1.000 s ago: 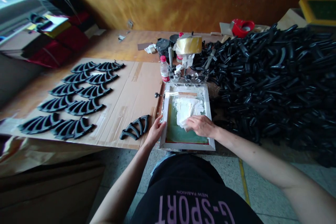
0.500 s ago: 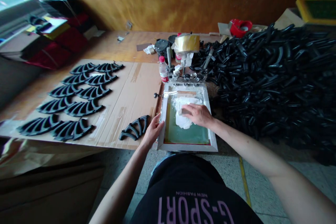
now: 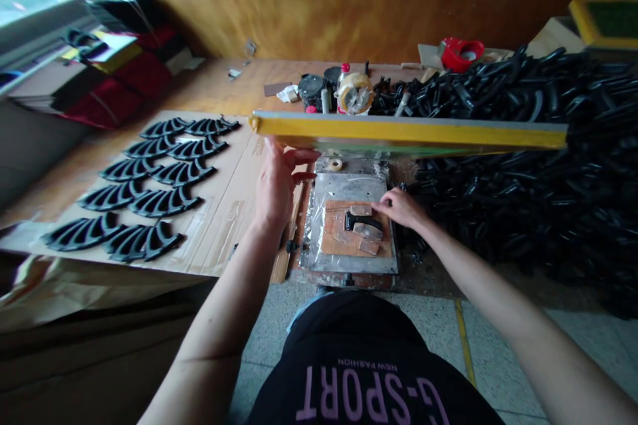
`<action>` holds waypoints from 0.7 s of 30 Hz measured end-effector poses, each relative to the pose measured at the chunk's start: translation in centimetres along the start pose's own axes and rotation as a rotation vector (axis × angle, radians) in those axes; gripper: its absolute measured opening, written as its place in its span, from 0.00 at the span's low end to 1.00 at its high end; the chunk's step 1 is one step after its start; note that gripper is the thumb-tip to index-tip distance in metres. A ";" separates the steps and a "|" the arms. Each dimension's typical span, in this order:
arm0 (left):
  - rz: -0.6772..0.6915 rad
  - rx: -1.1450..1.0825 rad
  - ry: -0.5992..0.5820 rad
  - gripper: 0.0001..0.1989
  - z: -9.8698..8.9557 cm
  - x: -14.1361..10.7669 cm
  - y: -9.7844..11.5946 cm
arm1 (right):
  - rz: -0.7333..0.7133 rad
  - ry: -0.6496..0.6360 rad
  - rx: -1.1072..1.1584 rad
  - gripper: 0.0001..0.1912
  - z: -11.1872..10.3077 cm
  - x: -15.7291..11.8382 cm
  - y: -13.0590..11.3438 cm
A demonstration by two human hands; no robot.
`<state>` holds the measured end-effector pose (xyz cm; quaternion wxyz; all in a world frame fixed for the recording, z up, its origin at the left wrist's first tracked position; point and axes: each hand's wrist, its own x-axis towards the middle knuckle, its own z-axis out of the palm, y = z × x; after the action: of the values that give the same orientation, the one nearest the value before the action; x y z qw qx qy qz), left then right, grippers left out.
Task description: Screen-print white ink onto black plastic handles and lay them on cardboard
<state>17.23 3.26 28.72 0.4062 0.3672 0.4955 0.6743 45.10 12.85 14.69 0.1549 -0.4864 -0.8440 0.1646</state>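
A screen printing frame (image 3: 409,131) is tilted up, its yellow-taped near edge towards me. My left hand (image 3: 276,179) is at the left end of that edge, fingertips against its underside, some fingers spread below it. Under the frame, a brown board (image 3: 335,239) lies on a grey metal base plate (image 3: 316,246). On the board sits a black curved plastic piece (image 3: 355,220) among small clear blocks (image 3: 368,248). My right hand (image 3: 399,206) is at the board's right edge, its fingers curled and pinched together; whatever they hold is too small to tell.
Fan-shaped rows of black pieces (image 3: 164,202) lie on cardboard (image 3: 219,212) at left. A large heap of black pieces (image 3: 498,186) covers the right side. Behind stand dark jars (image 3: 310,89), a clear tape roll (image 3: 355,94) and a red tape dispenser (image 3: 462,55).
The frame has swung up from flat, uncovering the base plate and the black piece. My left hand rose with its edge. My right hand moved off the white ink, down beside the board.
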 end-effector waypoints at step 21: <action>-0.817 0.506 0.607 0.24 -20.2 -14.4 -16.0 | 0.308 -0.201 -0.284 0.34 3.1 1.2 3.6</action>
<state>7.84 -14.46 7.08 0.3728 0.0215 0.8378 0.3982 45.93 15.22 10.46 -0.0268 -0.6075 -0.7857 0.1134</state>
